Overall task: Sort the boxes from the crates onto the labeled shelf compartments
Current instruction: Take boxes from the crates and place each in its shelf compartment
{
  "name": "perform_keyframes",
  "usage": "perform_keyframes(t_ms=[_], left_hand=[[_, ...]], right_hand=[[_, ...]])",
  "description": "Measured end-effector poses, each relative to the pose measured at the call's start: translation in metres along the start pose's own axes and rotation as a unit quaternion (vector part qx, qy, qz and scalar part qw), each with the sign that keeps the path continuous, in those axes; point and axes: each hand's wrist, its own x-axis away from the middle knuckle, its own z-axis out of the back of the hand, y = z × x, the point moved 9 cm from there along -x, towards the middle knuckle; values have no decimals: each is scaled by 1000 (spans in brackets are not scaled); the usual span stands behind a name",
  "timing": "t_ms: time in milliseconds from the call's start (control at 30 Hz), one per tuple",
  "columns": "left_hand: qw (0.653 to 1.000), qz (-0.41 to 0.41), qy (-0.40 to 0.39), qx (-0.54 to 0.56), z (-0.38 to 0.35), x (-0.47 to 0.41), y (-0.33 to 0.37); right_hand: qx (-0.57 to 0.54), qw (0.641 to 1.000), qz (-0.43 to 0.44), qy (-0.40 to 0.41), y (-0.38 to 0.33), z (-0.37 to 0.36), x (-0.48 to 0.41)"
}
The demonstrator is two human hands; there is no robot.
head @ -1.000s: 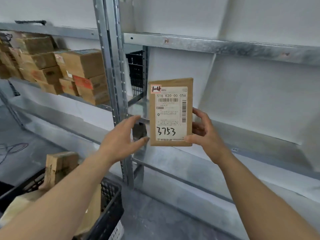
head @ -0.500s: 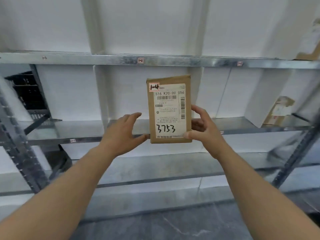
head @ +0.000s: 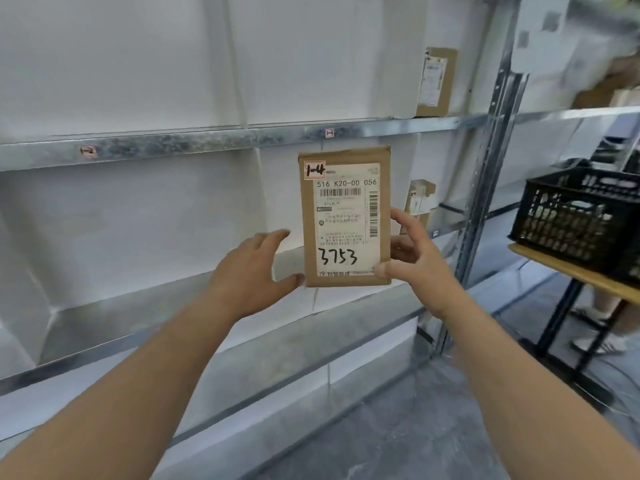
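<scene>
**Position.** The box (head: 346, 237) rests on no surface. It is held in the air in front of the shelf (head: 207, 142), level with the middle row of compartments. Its long axis stands upright and its printed face is turned to the wearer. A red-framed tag (head: 314, 169) at its upper left corner reads 1-4.

**Right hand** (head: 419, 271). It grips the box at the lower right edge, with the thumb across the front corner and the fingers (head: 401, 218) curled round behind. This hand carries the load.

**Left hand** (head: 247, 271). It is spread and relaxed with the fingers straight, and only the thumb tip touches the lower left corner. It steadies the box but does not hold it.

**Surroundings.** A rail tag (head: 329, 133) sits directly above the box, and a second rail tag (head: 87, 151) sits well to the left. Both are too blurred to read with certainty. At the right end of the shelf an upper box (head: 435, 81) stands upright, and a middle box (head: 420, 199) stands just beyond the right hand. A black crate (head: 571, 216) rests on a table (head: 568, 271) further right.

**Assessment.** The step in hand is matching the tag to a compartment. If the rail numbering rises rightward, the target lies to the right of the box — the gripping hand's side. That would make the right hand the nearer one to set it in, upright.
</scene>
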Motion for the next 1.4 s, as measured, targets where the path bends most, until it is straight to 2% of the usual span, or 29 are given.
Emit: perform_keyframes(t_ms=[233,533,833,1033,1400], left_hand=[[998,-55,-16,18,-42,-87,45],[992,-126,5,28,-69,-210,96],[981,-192,35,15,-87,-294,181],[980,-193,52,-4,-108,-336,249],[990,-121,57,-46,-139,-422,362]], right_hand=[[14,999,-12,49,24,71,-40],[30,996,13,86,41,160,-119],[37,989,27,139,50,267,-147],[33,990,39,128,63,351,-172],[38,995,41,78,84,500,-236]])
